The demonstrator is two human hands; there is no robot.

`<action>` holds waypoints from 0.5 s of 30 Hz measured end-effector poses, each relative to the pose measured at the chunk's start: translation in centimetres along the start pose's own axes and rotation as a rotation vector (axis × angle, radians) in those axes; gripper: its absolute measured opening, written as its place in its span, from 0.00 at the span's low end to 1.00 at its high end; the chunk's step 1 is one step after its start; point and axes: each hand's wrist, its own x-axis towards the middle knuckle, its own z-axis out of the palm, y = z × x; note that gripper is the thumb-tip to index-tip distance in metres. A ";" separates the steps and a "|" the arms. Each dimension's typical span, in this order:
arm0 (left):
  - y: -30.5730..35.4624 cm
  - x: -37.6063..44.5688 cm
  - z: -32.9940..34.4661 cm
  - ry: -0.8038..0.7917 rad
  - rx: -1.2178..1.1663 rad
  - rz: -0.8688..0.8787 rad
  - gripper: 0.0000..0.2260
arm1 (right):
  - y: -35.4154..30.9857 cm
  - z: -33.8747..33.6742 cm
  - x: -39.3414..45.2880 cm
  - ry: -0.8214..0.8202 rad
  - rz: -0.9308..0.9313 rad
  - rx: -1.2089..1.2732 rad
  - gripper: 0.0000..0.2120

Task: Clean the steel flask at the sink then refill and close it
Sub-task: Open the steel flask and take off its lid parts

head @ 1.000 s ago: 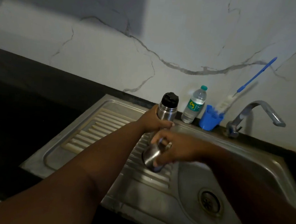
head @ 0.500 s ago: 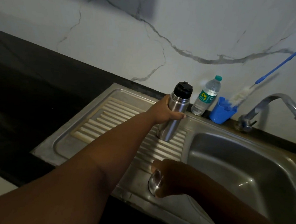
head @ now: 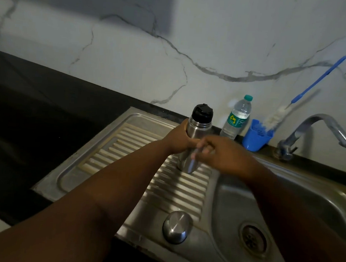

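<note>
The steel flask (head: 198, 130) stands upright on the ribbed drainboard (head: 126, 148), its black stopper (head: 202, 111) still on top. My left hand (head: 179, 141) grips the flask's body from the left. My right hand (head: 225, 155) is blurred in front of the flask's right side. Its fingers are loosely curled with nothing in them, and I cannot tell whether they touch the steel. The flask's steel outer cap (head: 176, 227) lies upside down by itself at the drainboard's front edge.
The sink basin (head: 316, 202) with its drain (head: 253, 237) lies to the right, under the tap (head: 315, 132). A plastic water bottle (head: 237, 119) and a blue cup (head: 256, 136) holding a long blue bottle brush (head: 314, 83) stand against the marble wall. Dark counter lies to the left.
My right hand set the steel cap down at the drainboard's front edge, let go, and moved up to the flask. My left hand kept its grip on the flask.
</note>
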 end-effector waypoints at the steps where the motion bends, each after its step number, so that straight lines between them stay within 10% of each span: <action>1: 0.2 -0.1 0.1 -0.009 0.005 0.004 0.32 | 0.3 -1.0 0.5 0.093 0.005 0.043 0.08; 6: 1.1 -0.4 0.4 -0.009 -0.005 0.021 0.28 | 0.7 -3.3 3.5 0.394 0.047 0.122 0.08; 15: 0.5 -0.3 0.0 -0.035 0.025 0.046 0.30 | -2.2 -2.5 7.0 0.354 0.227 -0.247 0.31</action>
